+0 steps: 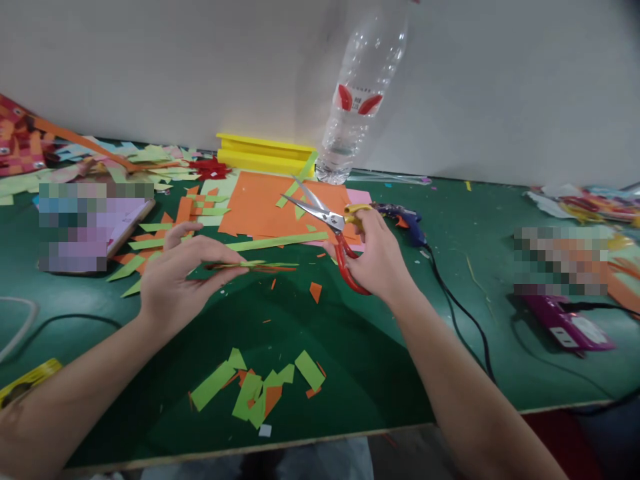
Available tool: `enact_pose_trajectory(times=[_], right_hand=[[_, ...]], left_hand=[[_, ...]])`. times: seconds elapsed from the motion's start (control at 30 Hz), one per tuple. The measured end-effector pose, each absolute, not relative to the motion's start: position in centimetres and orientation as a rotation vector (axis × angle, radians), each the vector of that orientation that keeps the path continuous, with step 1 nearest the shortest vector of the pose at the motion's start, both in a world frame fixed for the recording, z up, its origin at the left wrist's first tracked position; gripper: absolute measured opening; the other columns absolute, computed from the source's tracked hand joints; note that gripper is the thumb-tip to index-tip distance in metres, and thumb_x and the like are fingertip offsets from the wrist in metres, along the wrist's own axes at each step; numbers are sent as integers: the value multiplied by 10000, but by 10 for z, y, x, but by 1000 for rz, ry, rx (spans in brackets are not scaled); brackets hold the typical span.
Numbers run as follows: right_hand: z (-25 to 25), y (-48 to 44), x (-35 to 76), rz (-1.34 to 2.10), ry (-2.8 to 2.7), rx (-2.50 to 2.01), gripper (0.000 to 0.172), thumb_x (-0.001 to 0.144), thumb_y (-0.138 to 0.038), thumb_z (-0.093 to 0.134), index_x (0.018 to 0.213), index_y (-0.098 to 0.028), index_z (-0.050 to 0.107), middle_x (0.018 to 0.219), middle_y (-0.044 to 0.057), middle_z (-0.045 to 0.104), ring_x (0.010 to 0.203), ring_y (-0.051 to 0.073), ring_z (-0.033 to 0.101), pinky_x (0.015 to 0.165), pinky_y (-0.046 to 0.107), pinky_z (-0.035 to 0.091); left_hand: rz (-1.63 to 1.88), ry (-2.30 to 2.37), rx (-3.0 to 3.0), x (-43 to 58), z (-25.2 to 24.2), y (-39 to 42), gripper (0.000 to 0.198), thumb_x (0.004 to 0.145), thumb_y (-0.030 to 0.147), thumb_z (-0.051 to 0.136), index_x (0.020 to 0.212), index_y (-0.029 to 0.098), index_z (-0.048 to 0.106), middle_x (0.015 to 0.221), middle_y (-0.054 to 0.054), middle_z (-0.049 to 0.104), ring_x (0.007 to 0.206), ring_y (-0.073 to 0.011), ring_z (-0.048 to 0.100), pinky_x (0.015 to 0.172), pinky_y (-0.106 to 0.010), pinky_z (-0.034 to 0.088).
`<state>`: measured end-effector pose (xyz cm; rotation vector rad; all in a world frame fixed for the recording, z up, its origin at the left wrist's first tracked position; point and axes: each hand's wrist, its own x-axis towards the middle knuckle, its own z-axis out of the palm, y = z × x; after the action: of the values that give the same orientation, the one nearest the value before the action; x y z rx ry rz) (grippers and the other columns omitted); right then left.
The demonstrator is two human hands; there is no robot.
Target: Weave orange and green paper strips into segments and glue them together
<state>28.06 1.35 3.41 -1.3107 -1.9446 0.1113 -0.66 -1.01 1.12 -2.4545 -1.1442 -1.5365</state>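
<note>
A: Where is the paper bundle [280, 268]?

B: Just on the near side of the orange sheet [255, 200] — thin green and orange pieces, seen nearly edge-on.

A: And the left hand [175, 277]?

B: Near the orange sheet's near left corner, thumb and fingers pinched together on the bundle's left end.

A: What about the right hand [377, 250]?

B: It is by the orange sheet's right edge, fingers curled around the yellow and red handles of the scissors [334, 219]. The blades stand apart, pointing leftward over the sheet.

A: What else lies around?

B: Beyond the orange sheet, a yellow channel-shaped piece [265, 162] and a clear bottle [350, 137]; to its right, a blue glue gun [411, 223]. Well apart on its near side — green and orange scraps [249, 397], loosely scattered.
</note>
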Motion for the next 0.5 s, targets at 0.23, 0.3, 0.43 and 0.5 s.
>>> enact_pose_trajectory(times=[0.23, 0.3, 0.43, 0.5], right_hand=[[38, 6, 275, 186, -2153, -1170, 331, 757, -271, 647, 1032, -210, 473, 1021, 109, 607, 902, 241, 590, 724, 376, 509], [39, 3, 273, 196, -2210, -1121, 308, 735, -222, 634, 1000, -210, 478, 1012, 108, 607, 938, 251, 588, 728, 374, 508], [37, 0, 269, 217, -2261, -1064, 317, 706, -205, 629, 989, -196, 487, 1030, 119, 601, 986, 265, 586, 763, 390, 511], [35, 0, 269, 210, -2275, -1047, 320, 708, -202, 620, 1000, -190, 490, 1031, 124, 604, 982, 263, 592, 765, 391, 515]], left_hand=[[-1571, -1006, -2498, -6, 22, -13, 119, 861, 182, 646, 767, 255, 641, 790, 29, 744, 742, -160, 688, 1023, -467, 368], [-1566, -948, -2441, -7, 22, -14, 98, 856, 235, 670, 766, 273, 661, 811, 33, 737, 753, -165, 674, 1004, -463, 380], [-1593, -924, -2346, -8, 22, -15, 93, 843, 284, 695, 755, 284, 665, 749, 41, 692, 690, -159, 626, 936, -452, 417], [-1591, -917, -2335, -7, 22, -15, 97, 840, 279, 700, 750, 275, 663, 739, 37, 686, 681, -157, 613, 917, -451, 418]])
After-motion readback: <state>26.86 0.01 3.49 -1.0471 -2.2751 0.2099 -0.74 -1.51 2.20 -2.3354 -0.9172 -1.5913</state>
